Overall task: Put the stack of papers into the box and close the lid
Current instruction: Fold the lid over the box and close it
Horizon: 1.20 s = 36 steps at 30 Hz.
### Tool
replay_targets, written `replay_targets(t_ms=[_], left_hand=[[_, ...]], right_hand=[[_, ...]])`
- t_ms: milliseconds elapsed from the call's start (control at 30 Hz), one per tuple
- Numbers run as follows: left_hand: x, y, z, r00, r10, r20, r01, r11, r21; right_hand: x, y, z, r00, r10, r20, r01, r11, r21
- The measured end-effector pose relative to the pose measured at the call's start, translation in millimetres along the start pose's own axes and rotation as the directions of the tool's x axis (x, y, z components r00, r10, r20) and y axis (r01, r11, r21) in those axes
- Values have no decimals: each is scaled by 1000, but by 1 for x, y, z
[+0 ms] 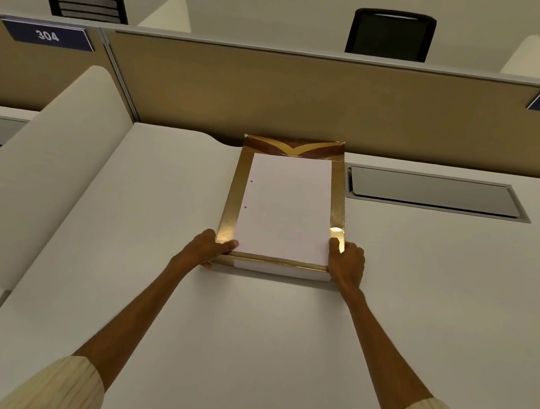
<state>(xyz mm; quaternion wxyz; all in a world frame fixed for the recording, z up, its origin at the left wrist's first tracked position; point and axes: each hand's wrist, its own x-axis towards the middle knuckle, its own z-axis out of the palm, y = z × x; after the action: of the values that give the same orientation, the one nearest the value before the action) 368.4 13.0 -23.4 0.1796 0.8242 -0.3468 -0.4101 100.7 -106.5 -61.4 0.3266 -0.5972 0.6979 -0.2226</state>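
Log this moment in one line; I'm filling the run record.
papers: inside gold box | lid: open | left hand, right hand: gripping near corners

head view, forward-down over desk (244, 338)

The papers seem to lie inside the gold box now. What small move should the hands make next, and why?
Probably let go of the near corners and reach for the lid, which stands open at the far edge against the partition. The stack of papers already lies flat inside the box, and the left hand and right hand only grip its near corners, so closing is what remains.
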Motion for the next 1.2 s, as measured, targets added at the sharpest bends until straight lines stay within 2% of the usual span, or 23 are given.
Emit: replay_targets(t_ms=[133,233,367,500,800,967,1200], left_hand=[[10,-3,-2,1000,-16,11,16,1000,15],[22,5,-7,999,42,-8,-42,999,-8],[31,26,-3,992,77,-97,-88,990,-113],[40,32,8,967,62,-245,-109,977,-183],[68,59,-13,925,137,-355,-213,960,-184],[87,86,-24,887,147,-438,-225,965,-132],[123,88,-36,846,116,-521,-205,972,-116]], right_hand=[[-1,1,1,999,-31,-25,30,998,-60],[1,5,3,996,-71,-51,67,995,-73],[3,8,3,993,-104,-47,100,992,-82],[11,6,0,988,-153,3,153,987,-49],[69,-28,-14,980,-148,131,135,986,101],[109,-67,-4,988,-150,37,139,968,208],[147,-87,14,993,-33,-116,62,965,254]])
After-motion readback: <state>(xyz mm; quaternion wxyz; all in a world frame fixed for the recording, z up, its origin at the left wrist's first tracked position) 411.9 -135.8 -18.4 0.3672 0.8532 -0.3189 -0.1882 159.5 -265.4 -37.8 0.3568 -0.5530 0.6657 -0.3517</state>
